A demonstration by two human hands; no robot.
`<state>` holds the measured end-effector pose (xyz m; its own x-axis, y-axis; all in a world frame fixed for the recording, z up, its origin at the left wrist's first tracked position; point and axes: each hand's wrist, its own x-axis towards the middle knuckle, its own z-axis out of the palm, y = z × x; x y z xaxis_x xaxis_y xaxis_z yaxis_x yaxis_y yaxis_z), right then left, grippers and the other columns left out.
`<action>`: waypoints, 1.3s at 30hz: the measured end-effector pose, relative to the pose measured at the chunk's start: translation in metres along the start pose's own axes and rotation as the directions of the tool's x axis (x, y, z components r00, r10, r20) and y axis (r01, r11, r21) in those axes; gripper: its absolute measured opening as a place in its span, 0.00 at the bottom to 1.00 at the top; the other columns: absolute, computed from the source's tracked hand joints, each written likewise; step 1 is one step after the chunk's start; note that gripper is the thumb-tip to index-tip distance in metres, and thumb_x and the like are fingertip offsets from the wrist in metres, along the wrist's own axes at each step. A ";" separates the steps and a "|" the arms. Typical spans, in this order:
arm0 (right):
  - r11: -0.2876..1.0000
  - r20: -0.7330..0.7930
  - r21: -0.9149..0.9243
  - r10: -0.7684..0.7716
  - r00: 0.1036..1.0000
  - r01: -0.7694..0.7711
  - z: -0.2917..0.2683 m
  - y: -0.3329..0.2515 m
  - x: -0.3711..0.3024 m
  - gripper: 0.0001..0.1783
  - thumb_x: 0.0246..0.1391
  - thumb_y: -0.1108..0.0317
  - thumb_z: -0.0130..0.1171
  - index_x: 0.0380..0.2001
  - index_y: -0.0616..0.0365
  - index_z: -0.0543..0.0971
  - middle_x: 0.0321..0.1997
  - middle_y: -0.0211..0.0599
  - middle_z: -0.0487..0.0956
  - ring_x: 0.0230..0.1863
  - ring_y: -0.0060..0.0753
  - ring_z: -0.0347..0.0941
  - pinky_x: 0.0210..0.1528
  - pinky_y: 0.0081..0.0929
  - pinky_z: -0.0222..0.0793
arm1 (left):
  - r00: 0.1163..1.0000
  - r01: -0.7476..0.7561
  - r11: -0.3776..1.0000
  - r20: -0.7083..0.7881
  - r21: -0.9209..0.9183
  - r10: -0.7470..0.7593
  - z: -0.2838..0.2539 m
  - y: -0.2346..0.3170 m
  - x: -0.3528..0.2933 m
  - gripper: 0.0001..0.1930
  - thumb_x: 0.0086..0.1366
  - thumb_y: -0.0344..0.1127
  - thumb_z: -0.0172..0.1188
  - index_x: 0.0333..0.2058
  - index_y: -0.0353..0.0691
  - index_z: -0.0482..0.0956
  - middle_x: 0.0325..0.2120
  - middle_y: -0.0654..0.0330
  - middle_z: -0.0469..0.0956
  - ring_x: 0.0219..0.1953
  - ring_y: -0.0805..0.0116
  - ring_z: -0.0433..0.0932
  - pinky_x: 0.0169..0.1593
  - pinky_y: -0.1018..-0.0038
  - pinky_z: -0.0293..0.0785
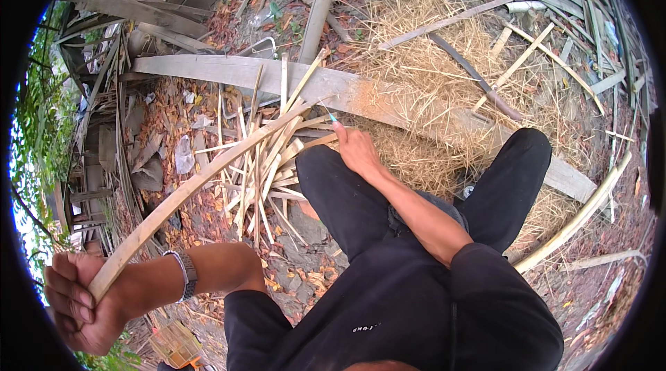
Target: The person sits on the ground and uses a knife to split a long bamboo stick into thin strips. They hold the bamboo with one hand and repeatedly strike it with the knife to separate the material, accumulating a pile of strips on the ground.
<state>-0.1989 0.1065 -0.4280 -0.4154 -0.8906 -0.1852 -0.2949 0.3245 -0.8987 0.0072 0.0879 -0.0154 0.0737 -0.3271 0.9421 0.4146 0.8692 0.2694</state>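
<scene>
My left hand [87,298] is closed round the near end of a long bamboo strip [198,180]. The strip slants up and away from it, its far end over a grey plank [250,73]. In front of my knees, my right hand [359,152] is closed on a small thin pointed tool [331,118] with a teal part, close to the strip's far end. The tool's exact kind is too small to tell. Beneath the strip lies a loose pile of cut bamboo sticks [267,170]. A machete [461,59] with a dark blade and brown handle rests on the straw to the right.
Fine straw-like shavings [420,31] cover the ground around the plank's right part. A curved bamboo length [579,222] lies at the right. Stacked weathered boards [132,7] stand at the far left, and wooden poles [322,7] rise at the back. Dry leaves litter the ground.
</scene>
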 end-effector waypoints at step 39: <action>0.874 -0.005 -0.081 0.480 0.877 -0.479 0.044 0.061 0.054 0.39 0.61 0.42 0.29 0.38 0.71 0.77 0.44 0.68 0.73 0.49 0.63 0.69 0.55 0.47 0.62 | 0.972 -0.014 0.889 -0.201 0.458 0.118 0.004 -0.023 0.001 0.17 0.57 0.31 0.40 0.12 0.51 0.47 0.05 0.65 0.46 0.08 0.75 0.45 0.18 0.75 0.46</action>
<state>-0.2015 0.0642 -0.5102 -0.5108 -0.6235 -0.5920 -0.1285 0.7362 -0.6645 -0.0065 0.0690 -0.0202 0.3029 -0.2897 0.9079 -0.0478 0.9469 0.3181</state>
